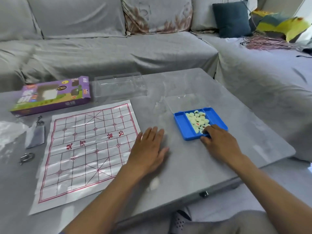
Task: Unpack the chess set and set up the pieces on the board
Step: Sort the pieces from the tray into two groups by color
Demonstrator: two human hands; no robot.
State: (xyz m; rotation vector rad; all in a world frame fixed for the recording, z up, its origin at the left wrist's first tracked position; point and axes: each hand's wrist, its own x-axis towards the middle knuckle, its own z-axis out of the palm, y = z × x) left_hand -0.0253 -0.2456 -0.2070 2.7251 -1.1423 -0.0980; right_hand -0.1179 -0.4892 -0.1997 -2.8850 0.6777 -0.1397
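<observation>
While the right hand (219, 141) digs into the pieces (198, 120) heaped in the tray (182, 125), grasp hidden, can't tell; left hand (148, 149) lies flat, fingers released, at the board (87, 149) edge. Risk: tray tips, pieces scatter.

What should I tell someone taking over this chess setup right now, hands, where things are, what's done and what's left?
Left hand: open, flat on the table at the right edge of the board sheet, holding nothing.
Right hand: fingertips reaching into the near end of the blue tray, among the pieces; whether it has a grip on one cannot be told.
Done: purple box emptied and set aside far left, clear lid off behind the board sheet, sheet spread flat.
Left: all visible pieces are piled in the tray's middle compartment; none on the board sheet. Place every one.
</observation>
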